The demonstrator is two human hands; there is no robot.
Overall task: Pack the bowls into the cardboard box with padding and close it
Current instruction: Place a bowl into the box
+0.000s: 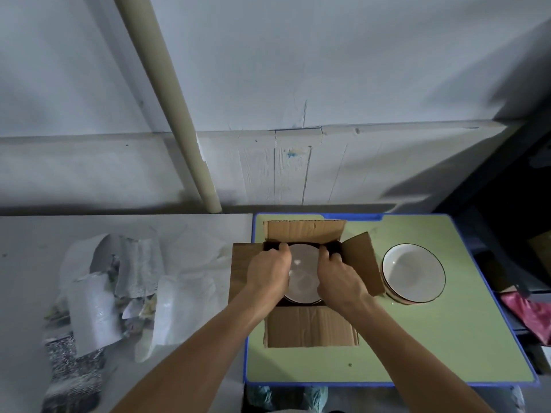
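An open cardboard box (310, 326) stands on a green table, its four flaps spread outward. Inside it sits a white bowl (302, 278) with a dark rim. My left hand (269, 271) grips the bowl's left rim and my right hand (338, 277) grips its right rim, fingers curled over the far edge. To the right of the box, a small stack of matching white bowls (414, 272) rests on the table. Padding sheets (119, 290) of white and silvery wrap lie in a heap on the grey surface to the left.
The green table (447, 338) has a blue edge and ends at the right, where dark shelving and a pink bag (527, 314) stand. A beige pipe (179, 114) leans against the white wall behind. Speckled packing material (71, 374) lies at the lower left.
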